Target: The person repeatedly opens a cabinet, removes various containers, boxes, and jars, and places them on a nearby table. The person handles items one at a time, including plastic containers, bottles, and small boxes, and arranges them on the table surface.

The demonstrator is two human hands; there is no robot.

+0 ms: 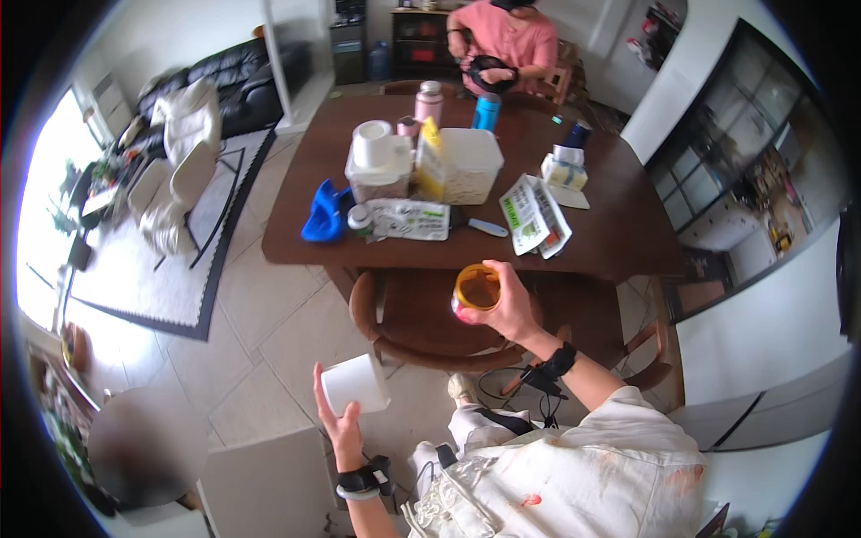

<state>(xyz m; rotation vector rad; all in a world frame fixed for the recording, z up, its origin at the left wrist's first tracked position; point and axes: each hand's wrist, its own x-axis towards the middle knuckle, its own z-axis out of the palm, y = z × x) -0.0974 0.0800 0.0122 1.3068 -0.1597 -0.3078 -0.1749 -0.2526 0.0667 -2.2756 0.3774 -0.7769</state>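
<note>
My left hand [345, 427] holds a white cup [356, 385], tilted on its side, low over the tiled floor. Its fingers run along the left side of the cup, with the thumb below. In my right hand [509, 306] is an orange-rimmed jar [476, 289], its mouth facing up toward me. Through the mouth the inside looks brownish; I cannot tell what it contains. The jar is above a wooden chair [366, 316] at the near side of the dark wooden table [605, 249].
On the table stand a lidded plastic container [380, 178], a larger bin [471, 168], a blue bottle [486, 112] and a tissue pack [564, 171]. Printed pouches [535, 215] and a blue object [325, 214] lie nearer. A person in pink [501, 40] is beyond the table.
</note>
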